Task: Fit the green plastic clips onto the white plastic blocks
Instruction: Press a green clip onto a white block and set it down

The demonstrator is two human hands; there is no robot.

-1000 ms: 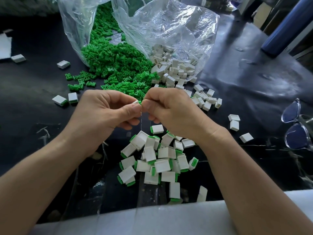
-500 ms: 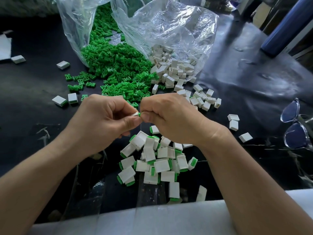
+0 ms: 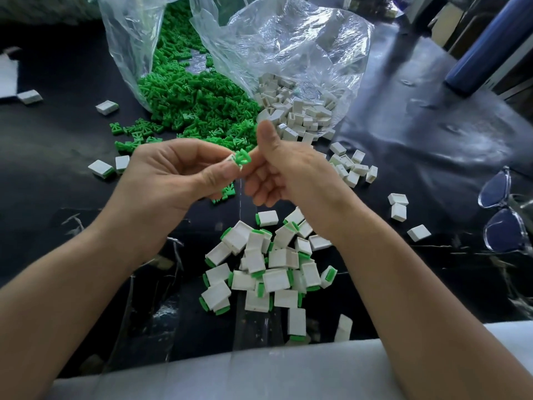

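While both hands hover mid-frame above the black bench (image 3: 418, 145), I see the left hand (image 3: 178, 180) pinching a green clip (image 3: 241, 162) between thumb and forefinger. A sliver of white shows against it, and I cannot tell what it is. The right hand (image 3: 291, 174) sits just beside it, fingers curled, thumb raised, with nothing showing in its grasp.

Behind the hands, toward the top of the frame, a heap of green clips (image 3: 196, 108) spills from a clear bag (image 3: 129, 53). Touching its right edge, loose white blocks (image 3: 297, 114) pour out of a second bag (image 3: 288, 44) and trail down to the right of the right hand.

Below the hands, lower centre, lies the pile of fitted blocks (image 3: 268, 269), white with green ends. Its nearest pieces reach the pale padded strip (image 3: 288, 370) along the bottom edge.

Stray blocks dot the left side: a pair (image 3: 109, 167) near the left wrist and singles (image 3: 106, 107) further up. Three more (image 3: 399, 206) lie right of the right forearm. Dark bench shows between those and the clear-framed glasses (image 3: 501, 209) at the right edge. A blue cylinder (image 3: 490, 44) leans across the upper right corner, well apart from the hands.
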